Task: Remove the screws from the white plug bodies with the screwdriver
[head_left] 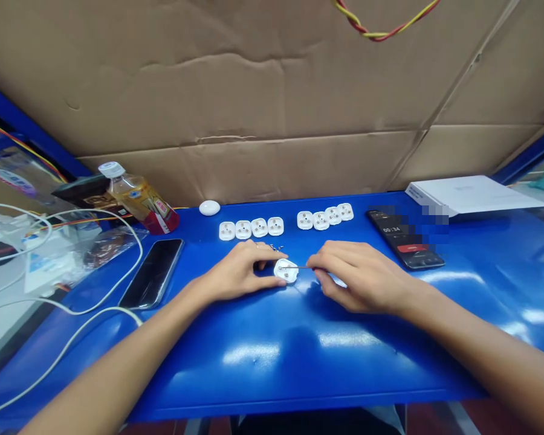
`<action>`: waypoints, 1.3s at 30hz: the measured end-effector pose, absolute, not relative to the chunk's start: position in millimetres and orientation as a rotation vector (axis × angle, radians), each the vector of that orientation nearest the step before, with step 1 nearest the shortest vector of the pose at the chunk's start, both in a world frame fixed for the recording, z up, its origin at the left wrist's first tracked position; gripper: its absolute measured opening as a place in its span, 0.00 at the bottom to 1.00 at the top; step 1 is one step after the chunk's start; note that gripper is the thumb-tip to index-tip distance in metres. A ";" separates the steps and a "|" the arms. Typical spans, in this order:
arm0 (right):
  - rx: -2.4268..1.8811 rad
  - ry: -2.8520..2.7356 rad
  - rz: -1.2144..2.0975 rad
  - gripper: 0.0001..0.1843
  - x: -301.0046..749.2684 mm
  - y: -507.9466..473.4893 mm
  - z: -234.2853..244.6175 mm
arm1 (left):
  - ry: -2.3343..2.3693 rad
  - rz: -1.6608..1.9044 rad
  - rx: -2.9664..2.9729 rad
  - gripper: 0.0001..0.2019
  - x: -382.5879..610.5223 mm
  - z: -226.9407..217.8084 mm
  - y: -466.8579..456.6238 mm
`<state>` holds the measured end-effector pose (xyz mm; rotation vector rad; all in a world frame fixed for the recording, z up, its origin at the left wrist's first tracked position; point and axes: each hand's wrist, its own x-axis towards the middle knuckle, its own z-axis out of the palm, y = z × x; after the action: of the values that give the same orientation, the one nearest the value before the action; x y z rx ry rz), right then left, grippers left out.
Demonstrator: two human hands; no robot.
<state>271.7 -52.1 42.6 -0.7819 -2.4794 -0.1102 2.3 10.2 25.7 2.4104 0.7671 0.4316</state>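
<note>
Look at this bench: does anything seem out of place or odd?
The bottle looks odd: it lies tilted near the far left of the bench instead of standing upright, with its capped end leaning toward a dark box.

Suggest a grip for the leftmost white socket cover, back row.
Pinch the socket cover by its rim from the near left with the left hand: it lies flat, face-up on the blue bench, and the next cover sits close on its right.

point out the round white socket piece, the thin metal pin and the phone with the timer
round white socket piece (284,273), head view, on its white face below the pin
thin metal pin (298,267), head view, on its shaft
phone with the timer (391,229), head view, on the timer digits
</note>
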 end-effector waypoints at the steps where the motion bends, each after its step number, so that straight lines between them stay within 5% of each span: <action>1: -0.818 -2.471 -0.122 0.11 271.8 -52.5 43.1 | 0.766 0.430 2.408 0.21 2.7 25.9 9.4; 10: -1.277 -2.447 -0.250 0.24 277.8 -47.8 48.5 | 0.698 0.404 2.363 0.18 7.0 27.6 4.4; 19: -1.035 -2.507 0.172 0.12 278.3 -50.7 56.5 | 0.645 0.359 2.322 0.16 7.0 28.1 5.0; 28: -1.350 -2.507 -0.077 0.22 278.1 -48.8 55.5 | 0.678 0.354 2.316 0.16 9.3 31.2 2.9; 35: -1.067 -2.584 0.039 0.12 280.6 -46.4 57.1 | 0.669 0.392 2.306 0.15 8.1 29.3 5.4; 39: -1.127 -2.547 -0.026 0.14 277.1 -50.6 57.5 | 0.681 0.375 2.295 0.15 7.7 29.4 5.3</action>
<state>277.1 -50.6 57.5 -1.1268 -2.5466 -0.0261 7.7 5.3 29.4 2.2952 0.6807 0.3754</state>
